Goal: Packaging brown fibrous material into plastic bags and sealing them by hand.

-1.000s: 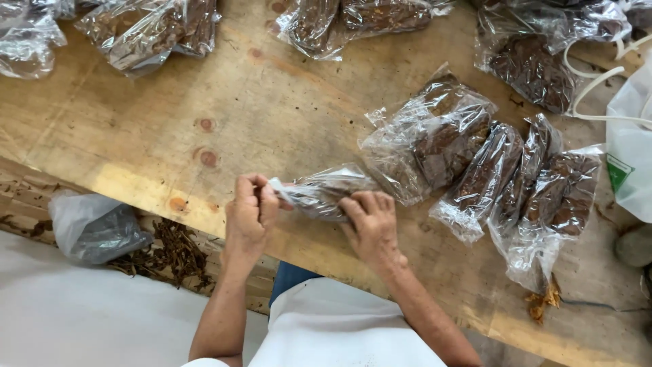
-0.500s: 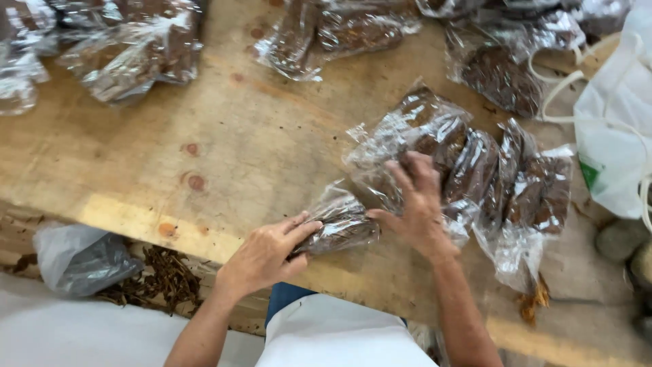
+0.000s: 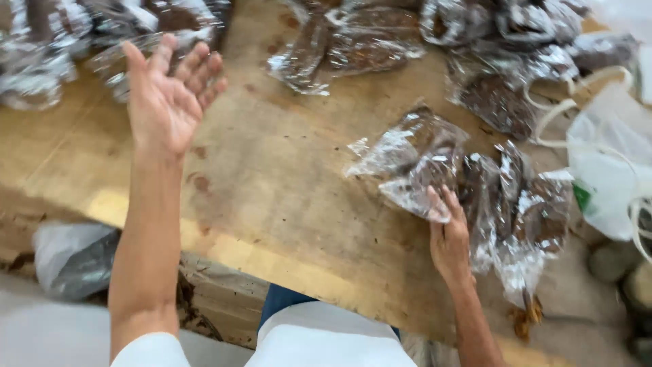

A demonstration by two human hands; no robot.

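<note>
Our right hand [image 3: 449,239] lies flat with its fingers on a clear plastic packet [image 3: 426,185] of brown leaf, at the near end of a row of like packets [image 3: 523,204] on the wooden table [image 3: 285,204]. Our left hand [image 3: 166,95] is raised above the table, spread wide, holding nothing. We judge the packet light, soft and crinkly, its film slippery; gripping the filled middle should hold better than the loose film at 1 end

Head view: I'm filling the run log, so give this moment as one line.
left hand: raised, open, empty | right hand: fingers on clear plastic bag of brown leaves | bag: on worn wooden table, beside similar bags
</note>
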